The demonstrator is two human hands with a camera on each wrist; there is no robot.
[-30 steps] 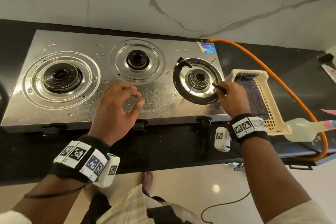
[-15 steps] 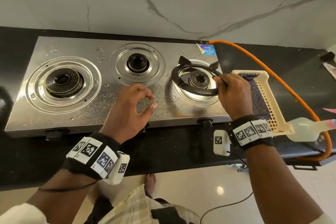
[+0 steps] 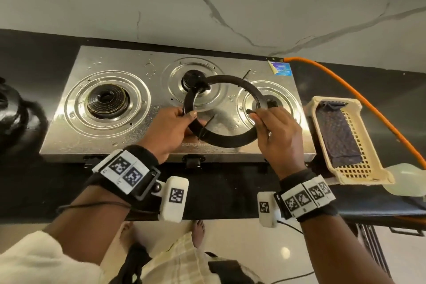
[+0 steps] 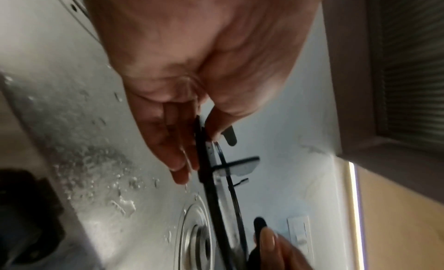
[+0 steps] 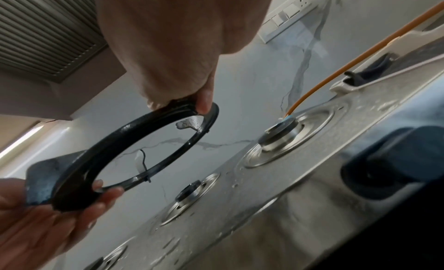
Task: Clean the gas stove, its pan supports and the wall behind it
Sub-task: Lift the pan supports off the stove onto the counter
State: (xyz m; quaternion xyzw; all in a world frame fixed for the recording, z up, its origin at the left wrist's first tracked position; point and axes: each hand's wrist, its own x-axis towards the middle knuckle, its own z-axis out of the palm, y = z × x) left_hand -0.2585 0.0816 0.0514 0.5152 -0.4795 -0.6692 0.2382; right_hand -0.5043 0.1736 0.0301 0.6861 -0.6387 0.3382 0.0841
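A steel three-burner gas stove (image 3: 69,136) lies wet with droplets on a black counter, below the white marble wall (image 3: 207,7). All three burners are bare. A black ring pan support (image 3: 230,142) hangs tilted above the stove between the middle and right burners. My left hand (image 3: 190,120) pinches its left side, thumb on top. My right hand (image 3: 259,120) grips its right side. In the right wrist view the pan support (image 5: 72,188) is held clear of the stove (image 5: 276,188). In the left wrist view the pan support (image 4: 211,179) shows edge-on.
A cream plastic basket (image 3: 359,168) with a dark cloth (image 3: 334,131) stands right of the stove. An orange gas hose (image 3: 345,85) curves behind it. A translucent bottle (image 3: 405,180) lies at the right edge. A black object (image 3: 13,110) sits far left. Stove knobs (image 3: 194,160) face me.
The right hand lifted the pan support off the right burner and carried it left and toward me. The left hand, empty before, now holds the ring's left side.
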